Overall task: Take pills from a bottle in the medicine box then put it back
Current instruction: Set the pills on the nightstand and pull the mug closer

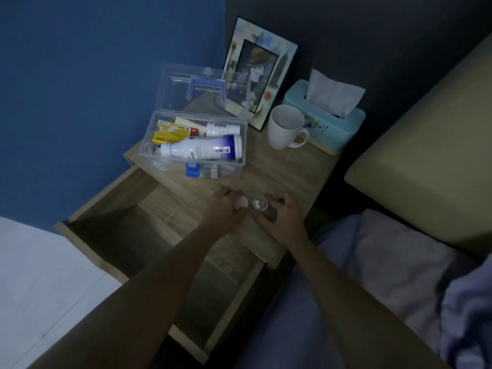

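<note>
Fingers (279,202) of a person's right hand (282,219) curl around a small clear bottle (262,209) standing on the wood-grain tabletop (277,169) of a bedside cabinet, while the left hand (226,209) pinches a pale pink cap (241,203) just beside its open mouth. Two white pills (257,203) show inside the bottle; whether any have already been taken out cannot be told. Behind the hands, a clear plastic medicine box (191,147) with blue latch and handle sits with its lid raised, holding a large white bottle (202,150) lying on its side, a smaller white bottle (221,128) and a yellow carton (170,133). An empty-looking white mug (286,127) and a teal tissue box (324,123) stand near a picture frame (259,70). The main risk appears to be the light, uncapped bottle tipping near the tabletop's front edge, which could send pills into the open drawer (149,235) below or onto the bed; dim light would make them hard to find.
</note>
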A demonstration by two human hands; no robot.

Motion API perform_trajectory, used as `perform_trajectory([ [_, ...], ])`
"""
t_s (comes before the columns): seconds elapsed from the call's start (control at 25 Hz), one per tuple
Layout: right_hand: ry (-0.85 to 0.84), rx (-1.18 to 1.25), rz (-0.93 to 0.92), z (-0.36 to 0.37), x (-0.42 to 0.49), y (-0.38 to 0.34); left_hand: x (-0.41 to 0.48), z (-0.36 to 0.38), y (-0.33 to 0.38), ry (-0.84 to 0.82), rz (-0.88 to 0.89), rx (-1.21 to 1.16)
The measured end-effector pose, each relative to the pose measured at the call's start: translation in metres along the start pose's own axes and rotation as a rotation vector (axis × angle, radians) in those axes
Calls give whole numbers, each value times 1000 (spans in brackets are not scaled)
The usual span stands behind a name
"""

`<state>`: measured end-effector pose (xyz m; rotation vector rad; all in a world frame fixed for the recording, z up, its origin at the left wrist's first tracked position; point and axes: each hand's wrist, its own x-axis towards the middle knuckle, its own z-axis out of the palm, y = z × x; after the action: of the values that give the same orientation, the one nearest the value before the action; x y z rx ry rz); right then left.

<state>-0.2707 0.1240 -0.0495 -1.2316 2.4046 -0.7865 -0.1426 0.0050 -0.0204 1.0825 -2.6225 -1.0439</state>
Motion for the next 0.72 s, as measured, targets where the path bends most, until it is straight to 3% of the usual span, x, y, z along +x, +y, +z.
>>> perform_trajectory([
  [0.28, 25, 20, -9, -2, -2, 1, -3, -3, 4, -3, 1, -1],
  [0.48, 33, 141, 44, -10, 0, 4, -11, -8, -7, 101, 24, 59],
  [0.56, 173, 235, 108, -17, 11, 1, -14, -12, -18, 67, 62, 167],
  [0.72, 454, 401, 349, -37, 60, -12, -18, -11, -33, -170, 63, 428],
])
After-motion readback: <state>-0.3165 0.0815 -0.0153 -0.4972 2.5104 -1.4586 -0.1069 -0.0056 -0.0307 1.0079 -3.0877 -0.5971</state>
